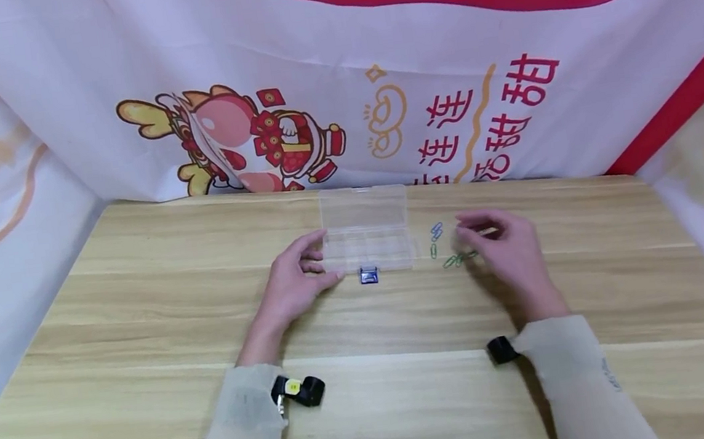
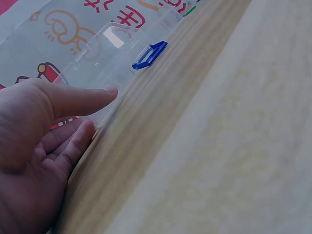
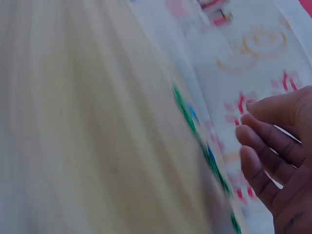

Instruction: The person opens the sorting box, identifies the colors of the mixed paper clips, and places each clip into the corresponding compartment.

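A clear plastic compartment box (image 1: pixel 365 249) lies at the back middle of the table, its transparent lid (image 1: pixel 364 207) raised behind it. At its front edge is a blue latch (image 1: pixel 368 275), swung outward. My left hand (image 1: pixel 296 274) holds the box's left end, thumb at the front corner and fingers along the side. In the head view my right hand (image 1: pixel 503 241) is over the right part of some paper clips, its fingers loosely bent. Nothing shows between its thumb and fingers in the right wrist view. Blue paper clips (image 1: pixel 436 231) and several green paper clips (image 1: pixel 450 262) lie right of the box.
The wood-grain table (image 1: pixel 381 406) extends toward me in front of the box. Behind it hangs a printed white and red cloth (image 1: pixel 278 45), close to the raised lid. More cloth hangs on both sides. A small black camera is strapped on each wrist.
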A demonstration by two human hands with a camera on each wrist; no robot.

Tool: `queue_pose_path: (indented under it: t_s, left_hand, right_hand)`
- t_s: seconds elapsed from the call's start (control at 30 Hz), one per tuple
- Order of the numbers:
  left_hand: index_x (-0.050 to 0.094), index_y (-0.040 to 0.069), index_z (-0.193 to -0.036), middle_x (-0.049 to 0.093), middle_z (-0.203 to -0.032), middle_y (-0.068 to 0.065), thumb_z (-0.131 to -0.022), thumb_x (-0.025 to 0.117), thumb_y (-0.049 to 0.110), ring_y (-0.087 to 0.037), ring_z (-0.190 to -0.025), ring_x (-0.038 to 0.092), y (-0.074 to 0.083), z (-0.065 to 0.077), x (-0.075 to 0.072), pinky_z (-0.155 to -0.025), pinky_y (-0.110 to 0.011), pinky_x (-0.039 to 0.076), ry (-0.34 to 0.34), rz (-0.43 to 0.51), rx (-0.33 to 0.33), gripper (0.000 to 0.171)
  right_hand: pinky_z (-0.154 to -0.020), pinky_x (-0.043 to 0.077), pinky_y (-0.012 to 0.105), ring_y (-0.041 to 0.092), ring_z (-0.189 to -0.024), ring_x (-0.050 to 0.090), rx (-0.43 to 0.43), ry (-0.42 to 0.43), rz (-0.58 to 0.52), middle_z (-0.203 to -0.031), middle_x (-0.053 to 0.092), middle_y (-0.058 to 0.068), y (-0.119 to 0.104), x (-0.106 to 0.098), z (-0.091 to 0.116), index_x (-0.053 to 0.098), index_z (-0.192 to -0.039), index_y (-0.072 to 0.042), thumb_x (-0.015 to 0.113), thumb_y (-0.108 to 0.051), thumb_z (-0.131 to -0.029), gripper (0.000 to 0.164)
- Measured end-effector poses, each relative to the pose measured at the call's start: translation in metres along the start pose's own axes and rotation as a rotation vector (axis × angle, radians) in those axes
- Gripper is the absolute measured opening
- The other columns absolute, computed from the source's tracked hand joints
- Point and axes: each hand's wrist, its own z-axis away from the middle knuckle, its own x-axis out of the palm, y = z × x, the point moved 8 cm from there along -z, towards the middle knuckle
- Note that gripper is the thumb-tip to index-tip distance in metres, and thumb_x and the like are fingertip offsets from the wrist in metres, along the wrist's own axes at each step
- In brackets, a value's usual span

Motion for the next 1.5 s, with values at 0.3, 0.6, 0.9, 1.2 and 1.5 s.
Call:
queue_pose_path:
  t_s: [0.3, 0.6, 0.9, 1.2, 1.5]
  left_hand:
    - [0.055, 0.02, -0.157, 0.065, -0.134, -0.016, -0.088, 0.089, 0.009, -0.029, -0.115, 0.066, 0.002, 0.001, -0.002, -0.102, -0.042, 0.058, -0.001, 0.004, 0.001, 0.078]
    - [0.055, 0.019, -0.157, 0.065, -0.134, -0.016, -0.088, 0.088, 0.008, -0.029, -0.114, 0.065, 0.003, 0.003, 0.0, -0.1, -0.04, 0.057, -0.004, 0.018, 0.01, 0.077]
    - [0.055, 0.019, -0.158, 0.066, -0.133, -0.015, -0.088, 0.088, 0.008, -0.029, -0.115, 0.065, 0.002, 0.002, -0.001, -0.102, -0.042, 0.057, 0.004, -0.005, 0.005, 0.078]
    - [0.054, 0.02, -0.158, 0.066, -0.134, -0.015, -0.088, 0.088, 0.009, -0.028, -0.116, 0.065, 0.001, 0.001, 0.0, -0.102, -0.041, 0.057, 0.0, -0.005, 0.001, 0.078]
    - [0.054, 0.02, -0.158, 0.065, -0.133, -0.015, -0.089, 0.088, 0.01, -0.028, -0.116, 0.065, 0.001, 0.001, -0.001, -0.102, -0.041, 0.056, 0.001, 0.0, -0.006, 0.078]
  right_hand:
    - [-0.071, 0.055, 0.013, 0.002, -0.093, 0.065, 0.15, 0.185, -0.023, -0.096, 0.073, -0.026, 0.064, -0.084, 0.01, 0.077, -0.128, -0.012, 0.083, -0.031, -0.096, 0.038]
    - [-0.075, 0.052, 0.01, -0.003, -0.094, 0.066, 0.085, 0.057, 0.078, -0.098, 0.075, -0.027, 0.069, -0.085, 0.012, 0.076, -0.129, -0.011, 0.082, -0.034, -0.097, 0.041]
    - [-0.082, 0.044, 0.016, 0.007, -0.102, 0.056, -0.059, -0.07, 0.28, -0.123, 0.07, 0.004, 0.062, -0.066, 0.013, 0.081, -0.125, -0.018, 0.083, -0.04, -0.096, 0.036]
    - [-0.08, 0.043, 0.016, 0.002, -0.097, 0.056, -0.104, -0.023, 0.314, -0.117, 0.071, 0.005, 0.06, -0.064, 0.012, 0.084, -0.111, -0.017, 0.081, -0.032, -0.098, 0.02]
    - [-0.074, 0.045, 0.014, 0.006, -0.09, 0.056, -0.059, 0.028, 0.346, -0.114, 0.071, 0.006, 0.062, -0.069, 0.011, 0.083, -0.111, -0.015, 0.083, -0.035, -0.096, 0.025]
